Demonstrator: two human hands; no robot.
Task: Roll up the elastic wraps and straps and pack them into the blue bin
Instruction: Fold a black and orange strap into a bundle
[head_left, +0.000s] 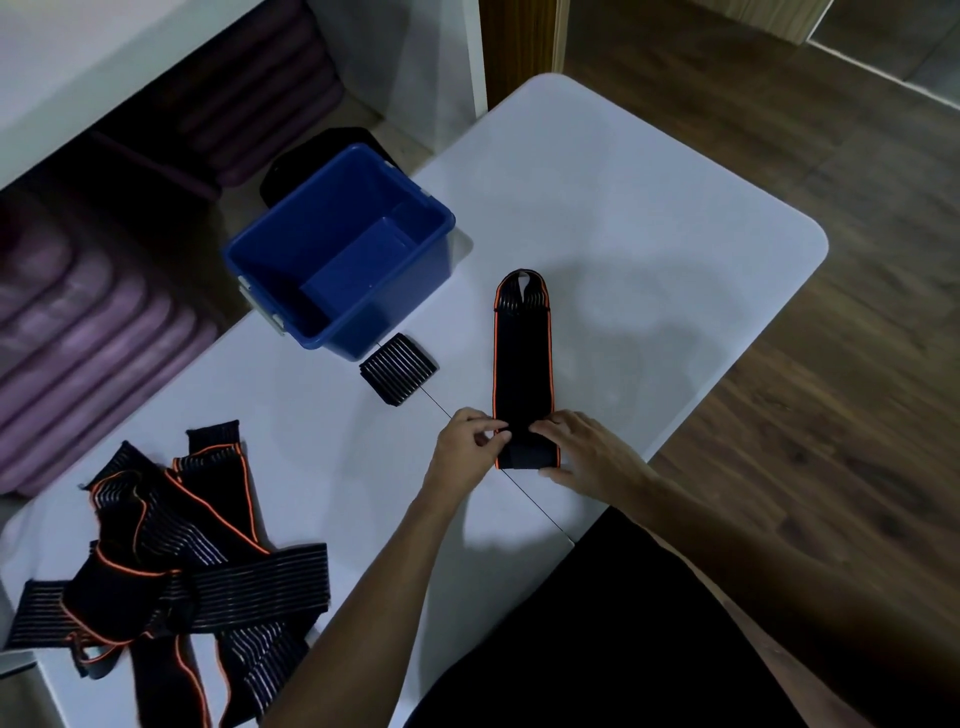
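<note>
first turn of the roll going into an orange-edged strap

the orange-edged strap (523, 364) is lying flat and straight on the white tabletop (649, 218), running from the near edge toward the far side, its looped end pointing away. both hands are working its near end. the left hand (467, 441) is pinching the folded-over end between thumb and fingertips; the right hand (576, 447) is pressing on the same fold, fingers curled over the top and thumb at the near edge. judgement: the rolling step is just starting, with only a turn or so made.

the blue bin (343, 249) is standing open at far left and appears empty. a small striped wrap (399, 368) is sitting just near of it, seemingly already folded or rolled but not packed. a tangled pile of wraps (171, 561) is waiting at near left.

next move, as i judge it: rolling the fold forward with even pressure from both hands, keeping the orange edges aligned so the roll is not coning.
</note>
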